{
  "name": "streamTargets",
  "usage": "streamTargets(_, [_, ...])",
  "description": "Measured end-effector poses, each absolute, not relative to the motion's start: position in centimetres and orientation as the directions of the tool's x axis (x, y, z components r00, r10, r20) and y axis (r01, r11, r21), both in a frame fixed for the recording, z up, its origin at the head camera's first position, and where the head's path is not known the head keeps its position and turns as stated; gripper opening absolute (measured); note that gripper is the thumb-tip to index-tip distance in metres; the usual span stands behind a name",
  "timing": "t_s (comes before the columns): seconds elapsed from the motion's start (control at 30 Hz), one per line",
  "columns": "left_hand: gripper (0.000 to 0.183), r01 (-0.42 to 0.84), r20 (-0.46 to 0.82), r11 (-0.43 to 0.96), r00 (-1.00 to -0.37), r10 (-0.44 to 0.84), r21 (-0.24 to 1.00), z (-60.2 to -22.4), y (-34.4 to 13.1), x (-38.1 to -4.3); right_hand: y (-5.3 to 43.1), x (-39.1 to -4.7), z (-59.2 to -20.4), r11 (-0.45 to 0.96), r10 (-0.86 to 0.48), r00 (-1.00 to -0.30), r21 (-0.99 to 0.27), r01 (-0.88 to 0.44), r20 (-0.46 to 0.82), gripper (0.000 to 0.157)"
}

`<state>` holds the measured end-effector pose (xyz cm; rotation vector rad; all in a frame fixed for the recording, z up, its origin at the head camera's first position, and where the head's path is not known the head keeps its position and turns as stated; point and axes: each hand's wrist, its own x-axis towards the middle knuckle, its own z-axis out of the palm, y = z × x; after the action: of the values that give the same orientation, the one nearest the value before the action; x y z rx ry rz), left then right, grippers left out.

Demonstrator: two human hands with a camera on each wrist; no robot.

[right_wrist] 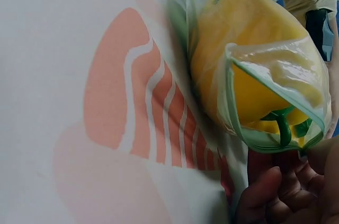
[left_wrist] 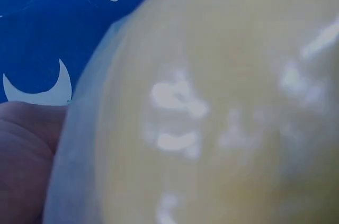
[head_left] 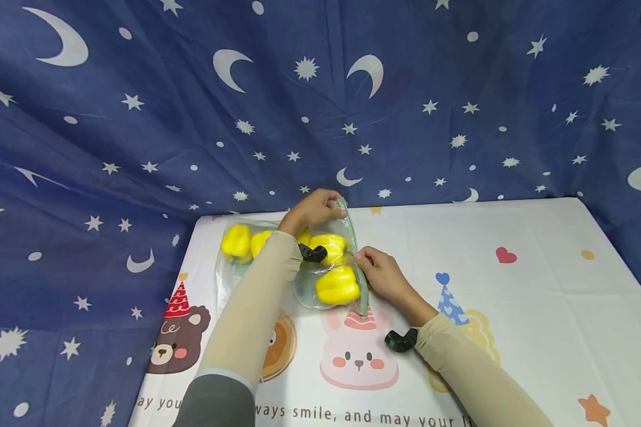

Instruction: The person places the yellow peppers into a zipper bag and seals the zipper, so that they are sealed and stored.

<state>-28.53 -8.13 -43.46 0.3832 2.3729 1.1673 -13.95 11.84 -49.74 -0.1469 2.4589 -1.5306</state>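
A clear zip bag (head_left: 305, 301) with a green seal strip (head_left: 362, 299) lies on the table, holding several yellow bell peppers (head_left: 338, 286). At the far end of the strip my left hand (head_left: 316, 207) pinches the bag's edge. Midway along it, thumb and fingers of my right hand (head_left: 383, 276) pinch the seal. The right wrist view shows the near part of the bag's mouth gaping, a pepper (right_wrist: 254, 28) and green stems (right_wrist: 283, 126) inside. In the left wrist view a blurred yellow pepper (left_wrist: 212, 97) under film fills most of the picture, beside part of my left hand (left_wrist: 24, 160).
The white tablecloth (head_left: 545, 332) has printed cartoon animals, hearts and lettering. Behind and to the left hangs a dark blue curtain (head_left: 406, 71) with moons and stars, meeting the table's back edge close to my left hand. Each wrist wears a black camera mount (head_left: 402, 340).
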Motion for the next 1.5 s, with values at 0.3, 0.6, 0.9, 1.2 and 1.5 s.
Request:
streamTargets(0.3, [0.032, 0.207, -0.106, 0.553, -0.87, 0.482, 0.807, -43.1, -8.2, -28.8, 11.7, -13.7, -49.5, 0.472, -0.238, -0.964, -0.882, -0.005, -0.122, 0.028])
streamTargets(0.6, [0.043, 0.214, -0.06, 0.649, -0.926, 0.373, 0.73, -41.3, -9.0, -29.3, 11.4, -11.6, -49.5, 0.485, -0.321, -0.937, -0.874, -0.038, -0.138, 0.032])
streamTargets(0.9, [0.033, 0.207, -0.051, 0.67, -0.938, 0.344, 0.713, -40.5, -9.9, -30.0, 11.5, -9.9, -49.9, 0.441, -0.414, -0.892, -0.897, -0.022, -0.182, 0.031])
streamTargets(1.2, [0.039, 0.157, -0.108, 0.649, -0.931, 0.349, 0.745, -41.1, -10.0, -29.8, 11.6, -9.6, -49.3, 0.417, -0.497, -0.833, -0.909, 0.017, -0.244, 0.026])
streamTargets(1.5, [0.036, 0.091, -0.166, 0.626, -0.926, 0.34, 0.774, -41.4, -9.8, -29.5, 11.6, -11.5, -49.2, 0.429, -0.411, -0.877, -0.901, 0.056, -0.25, 0.021])
